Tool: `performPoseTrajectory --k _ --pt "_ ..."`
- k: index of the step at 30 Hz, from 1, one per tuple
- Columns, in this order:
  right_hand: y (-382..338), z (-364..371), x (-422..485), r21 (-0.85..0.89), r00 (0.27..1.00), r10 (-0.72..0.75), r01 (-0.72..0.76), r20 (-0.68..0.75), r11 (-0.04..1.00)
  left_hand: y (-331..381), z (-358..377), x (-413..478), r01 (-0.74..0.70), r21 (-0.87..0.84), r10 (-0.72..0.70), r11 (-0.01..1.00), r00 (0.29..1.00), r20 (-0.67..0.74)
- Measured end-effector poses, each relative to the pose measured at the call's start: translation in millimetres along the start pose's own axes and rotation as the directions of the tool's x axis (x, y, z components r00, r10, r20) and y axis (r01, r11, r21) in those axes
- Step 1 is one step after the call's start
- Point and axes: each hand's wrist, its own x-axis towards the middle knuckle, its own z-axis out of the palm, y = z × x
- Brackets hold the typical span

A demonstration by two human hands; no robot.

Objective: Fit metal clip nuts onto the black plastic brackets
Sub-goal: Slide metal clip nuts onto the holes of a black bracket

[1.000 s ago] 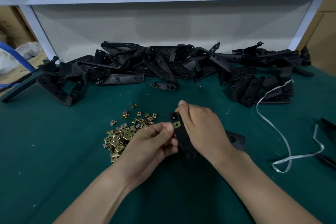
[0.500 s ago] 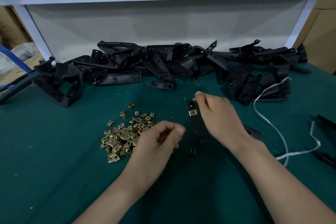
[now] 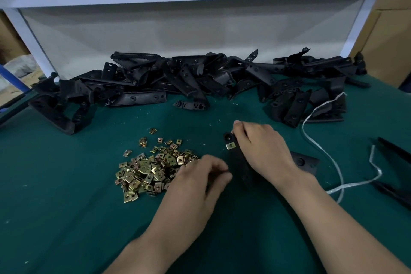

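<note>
Centrally in the head view, the right hand (image 3: 262, 151) grips a black plastic bracket (image 3: 240, 160) from the right side, fingers curled round its upper part. The bracket's long axis runs nearly up and down the frame, its top end leaning a little left. One clip nut (image 3: 230, 145) sits clipped on the left edge near that top end, just beside the fingertips. The lower end lies in shadow between the two hands and is hard to make out.

The left hand (image 3: 200, 180) lies lower left of the bracket, fingers curled down at the right edge of the loose pile of clip nuts (image 3: 146, 171) on the green desk (image 3: 66, 218). Whether it pinches a nut I cannot tell.

Judging by this, the left hand is the nearer to the nuts, and the next nut must travel right and slightly up to reach the bracket's free left edge. More brackets (image 3: 200, 80) lie heaped across the upper middle.
</note>
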Motion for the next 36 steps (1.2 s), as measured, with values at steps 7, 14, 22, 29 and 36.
performPoseTrajectory --k 7,14,22,29,36 --pt "-12 6 -5 -0.053 0.995 -0.077 0.08 0.068 0.995 -1 -12 7 0.197 -0.566 -0.286 0.801 0.955 -0.073" --pt "-18 0 -9 0.217 0.945 -0.248 0.201 0.215 0.955 -5 -12 10 0.166 -0.65 -0.342 0.741 0.927 -0.153" --pt "-31 -2 -10 0.447 0.908 -0.317 0.172 0.273 0.878 -8 -12 10 0.181 -0.629 -0.379 0.756 0.904 -0.196" --pt "-32 -3 -10 0.499 0.881 -0.323 0.119 0.346 0.858 -8 -12 11 0.173 -0.624 -0.382 0.762 0.898 -0.217" --pt "-30 -3 -8 0.511 0.884 -0.34 0.14 0.321 0.848 -8 -13 12 0.149 -0.694 -0.401 0.704 0.89 -0.216"
